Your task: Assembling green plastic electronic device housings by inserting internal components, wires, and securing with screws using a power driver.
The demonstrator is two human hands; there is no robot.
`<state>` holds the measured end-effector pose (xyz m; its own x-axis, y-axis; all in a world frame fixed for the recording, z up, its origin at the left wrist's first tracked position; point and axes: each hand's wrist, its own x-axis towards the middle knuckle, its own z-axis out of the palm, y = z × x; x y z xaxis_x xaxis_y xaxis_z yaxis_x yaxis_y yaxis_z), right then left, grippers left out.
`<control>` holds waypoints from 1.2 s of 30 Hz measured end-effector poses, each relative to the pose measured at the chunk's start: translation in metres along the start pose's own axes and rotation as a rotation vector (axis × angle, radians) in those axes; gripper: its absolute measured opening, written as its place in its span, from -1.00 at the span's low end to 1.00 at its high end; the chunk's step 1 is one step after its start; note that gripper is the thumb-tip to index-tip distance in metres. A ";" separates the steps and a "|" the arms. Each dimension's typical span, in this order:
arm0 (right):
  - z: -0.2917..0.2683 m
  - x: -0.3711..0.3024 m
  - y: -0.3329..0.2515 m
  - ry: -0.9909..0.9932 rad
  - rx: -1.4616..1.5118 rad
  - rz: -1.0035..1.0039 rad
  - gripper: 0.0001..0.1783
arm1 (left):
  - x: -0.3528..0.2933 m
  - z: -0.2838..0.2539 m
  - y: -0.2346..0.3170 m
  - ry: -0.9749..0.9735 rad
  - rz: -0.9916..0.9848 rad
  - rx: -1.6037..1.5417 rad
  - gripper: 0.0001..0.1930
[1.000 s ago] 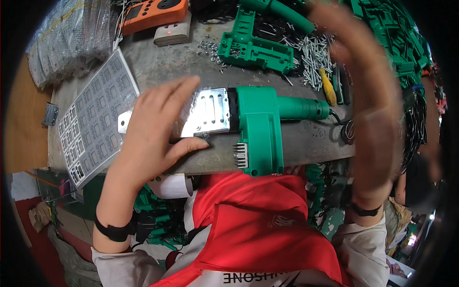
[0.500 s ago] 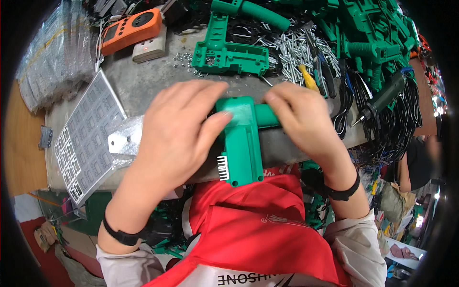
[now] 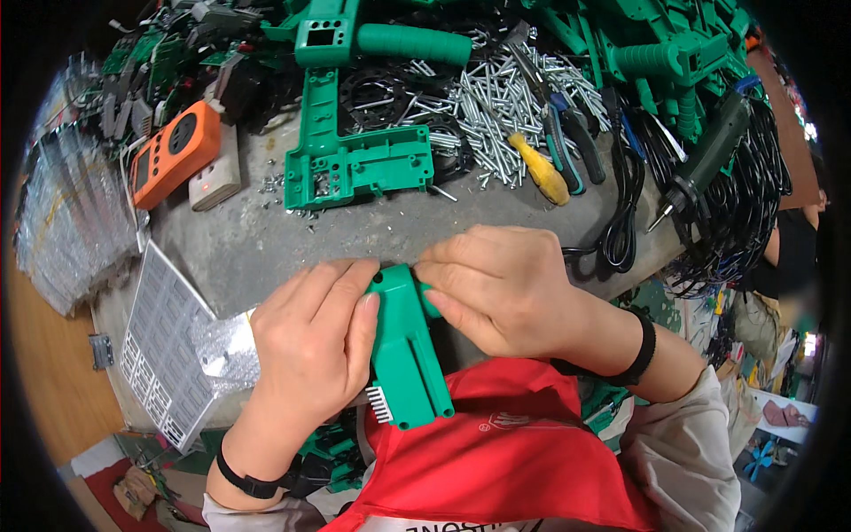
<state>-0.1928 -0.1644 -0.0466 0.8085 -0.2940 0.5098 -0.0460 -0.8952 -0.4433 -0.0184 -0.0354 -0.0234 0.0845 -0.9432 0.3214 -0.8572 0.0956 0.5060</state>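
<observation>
At the near table edge both hands hold a green plastic tool housing [image 3: 409,355], a boxy body with screw holes at its corners and white comb-like teeth on its lower left side. My left hand [image 3: 315,332] is closed against the housing's left side, thumb along its edge. Fingers curled, my right hand [image 3: 505,288] grips the upper right part, where a handle sticks out; most of that handle is hidden under the hand. Beyond them an open green housing half [image 3: 363,164] lies on the grey table [image 3: 355,235].
Behind lie a heap of long screws [image 3: 496,115], a yellow-handled screwdriver [image 3: 539,168] and pliers [image 3: 567,146]. To the right are a power screwdriver [image 3: 709,164] and black cables [image 3: 753,195]. At left are an orange meter [image 3: 175,152], a sticker sheet [image 3: 164,346] and plastic bags [image 3: 75,222].
My view has shifted, so the table things sit lower and further left. My right hand has slid along the handle toward the housing's body, and its fingers are more tightly curled.
</observation>
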 end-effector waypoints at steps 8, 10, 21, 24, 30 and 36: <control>-0.002 0.004 0.002 0.011 -0.013 0.008 -0.83 | 0.008 -0.001 -0.003 -0.025 0.006 0.045 -0.85; -0.004 0.004 0.002 -0.047 -0.004 0.053 -0.82 | 0.008 0.001 -0.001 -0.023 0.012 0.079 -0.85; -0.048 0.048 0.058 -0.350 -0.322 0.067 -0.79 | 0.019 -0.021 0.002 -0.015 0.012 0.029 -0.81; -0.043 0.060 0.064 -0.505 -0.412 0.072 -0.83 | 0.060 -0.029 0.007 -0.085 0.120 0.280 -0.75; -0.077 0.073 0.068 -0.312 -0.536 0.082 -0.85 | 0.087 -0.005 -0.018 -0.114 0.372 0.651 -0.91; -0.082 0.055 0.063 -0.361 -0.268 0.176 -0.83 | 0.102 -0.034 -0.035 -0.102 0.274 0.719 -0.90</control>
<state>-0.1996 -0.2644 0.0136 0.9246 -0.3561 0.1350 -0.3115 -0.9111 -0.2700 0.0376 -0.1239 0.0186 -0.1958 -0.9435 0.2673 -0.9626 0.1329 -0.2362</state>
